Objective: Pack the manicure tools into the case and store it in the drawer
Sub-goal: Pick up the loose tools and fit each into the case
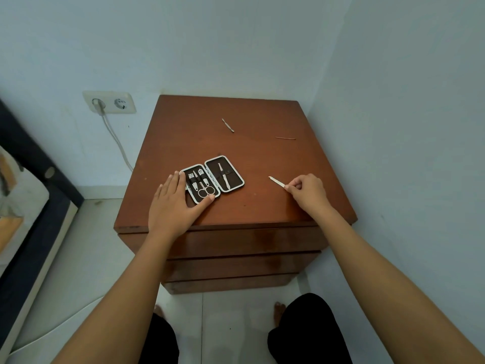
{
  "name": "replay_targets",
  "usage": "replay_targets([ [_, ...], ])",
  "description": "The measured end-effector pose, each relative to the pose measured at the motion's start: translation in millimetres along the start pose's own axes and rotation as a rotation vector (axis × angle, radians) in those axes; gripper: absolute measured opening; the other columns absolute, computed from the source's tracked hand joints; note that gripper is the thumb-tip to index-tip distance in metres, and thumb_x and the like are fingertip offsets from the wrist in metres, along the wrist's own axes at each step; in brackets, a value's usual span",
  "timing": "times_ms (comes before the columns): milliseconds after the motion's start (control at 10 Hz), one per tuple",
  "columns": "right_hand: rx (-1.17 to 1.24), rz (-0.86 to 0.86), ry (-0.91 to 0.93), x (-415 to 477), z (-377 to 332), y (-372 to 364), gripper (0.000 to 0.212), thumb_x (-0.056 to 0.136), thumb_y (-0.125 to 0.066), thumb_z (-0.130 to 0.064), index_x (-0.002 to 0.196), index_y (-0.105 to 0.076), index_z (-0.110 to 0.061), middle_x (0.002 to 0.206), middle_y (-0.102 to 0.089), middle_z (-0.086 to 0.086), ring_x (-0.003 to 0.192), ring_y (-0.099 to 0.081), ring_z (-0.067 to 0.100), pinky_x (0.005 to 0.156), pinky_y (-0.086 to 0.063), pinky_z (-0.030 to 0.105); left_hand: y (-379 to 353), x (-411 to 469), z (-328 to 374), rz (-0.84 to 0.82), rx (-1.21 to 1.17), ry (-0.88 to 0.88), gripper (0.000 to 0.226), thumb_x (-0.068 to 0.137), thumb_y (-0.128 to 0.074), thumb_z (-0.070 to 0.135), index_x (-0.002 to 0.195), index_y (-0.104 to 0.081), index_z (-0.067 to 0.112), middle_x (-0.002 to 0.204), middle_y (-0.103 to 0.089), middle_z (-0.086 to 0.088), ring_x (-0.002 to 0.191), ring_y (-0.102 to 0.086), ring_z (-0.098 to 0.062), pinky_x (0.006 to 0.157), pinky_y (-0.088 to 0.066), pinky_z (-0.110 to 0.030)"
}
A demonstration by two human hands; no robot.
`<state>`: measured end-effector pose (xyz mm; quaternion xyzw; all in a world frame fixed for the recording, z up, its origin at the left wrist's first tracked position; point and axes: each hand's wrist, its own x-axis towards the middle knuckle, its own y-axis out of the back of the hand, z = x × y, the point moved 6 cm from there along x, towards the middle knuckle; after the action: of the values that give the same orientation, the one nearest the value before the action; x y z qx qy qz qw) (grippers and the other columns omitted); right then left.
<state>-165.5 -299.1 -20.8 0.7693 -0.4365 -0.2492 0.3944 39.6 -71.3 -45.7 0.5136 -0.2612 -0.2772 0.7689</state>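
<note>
**Two loose tools on the wood, one pinched in the right hand**

Two thin metal tools lie apart from the rest on the reddish-brown wooden counter (262, 200), a smooth, slightly scuffed top over stacked drawer fronts (236, 245). One, a wavy-shaped cuticle pusher (227, 125), sits toward the back; the other, a slim straight pick (285, 138), lies to its right, well apart.

Nearer the front the manicure case (212, 179) lies opened flat, two rounded rectangular halves with pale metal rims and a dark lining. Its left half holds small scissors (205, 189) with round loops, plus clippers and another short tool under elastic straps; its right half holds a long pale file (223, 175).

The left hand (174, 206) lies flat and spread, fingers resting against the case's left edge, thumb touching its front corner. The right hand (307, 193) is curled closed, pinching slim silvery tweezers (277, 181) by one end, the angled tip pointing toward the case, just above the wood.

A white double wall socket (110, 102) with a plugged cable sits on the pale wall to the left.
</note>
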Motion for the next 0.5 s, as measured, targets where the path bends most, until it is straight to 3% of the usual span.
replay_targets([
  [200,-0.046,0.035,0.050,-8.2,-4.6,-6.7,0.014,0.092,-0.055,-0.022,0.083,-0.060,-0.012,0.103,-0.060,0.012,0.101,-0.052,0.030,0.089,-0.047,0.044,0.7,0.3,1.1,-0.006,0.000,-0.002,0.101,0.075,-0.028,0.081,0.150,-0.012,0.015,0.159,-0.011,-0.002,0.146,-0.008,-0.015,0.118,-0.005,-0.035],
  [300,0.124,0.017,0.042,-16.2,-13.3,-9.9,0.011,0.092,-0.054,-0.018,0.082,-0.055,-0.013,0.096,-0.059,0.008,0.091,-0.054,0.023,0.076,-0.046,0.034,0.4,-0.1,0.6,-0.004,0.005,-0.003,0.100,0.076,-0.029,0.080,0.150,-0.012,0.015,0.159,-0.011,-0.002,0.146,-0.008,-0.015,0.118,-0.005,-0.035],
  [400,0.397,-0.043,0.085,-27.2,-42.8,-19.3,0.016,0.086,-0.061,-0.012,0.073,-0.055,-0.020,0.074,-0.059,0.001,0.068,-0.056,0.017,0.068,-0.046,0.030,0.4,0.2,0.6,-0.001,0.008,-0.003,0.101,0.076,-0.028,0.081,0.150,-0.012,0.015,0.159,-0.011,-0.002,0.146,-0.008,-0.015,0.118,-0.005,-0.035],
  [500,0.422,-0.095,0.183,-38.6,-76.2,-38.1,0.010,0.082,-0.066,-0.011,0.076,-0.064,-0.019,0.067,-0.061,0.000,0.062,-0.057,0.014,0.069,-0.048,0.027,-0.2,0.9,1.0,-0.006,0.004,-0.001,0.102,0.075,-0.027,0.081,0.151,-0.012,0.016,0.159,-0.011,-0.002,0.146,-0.008,-0.015,0.118,-0.005,-0.034],
])
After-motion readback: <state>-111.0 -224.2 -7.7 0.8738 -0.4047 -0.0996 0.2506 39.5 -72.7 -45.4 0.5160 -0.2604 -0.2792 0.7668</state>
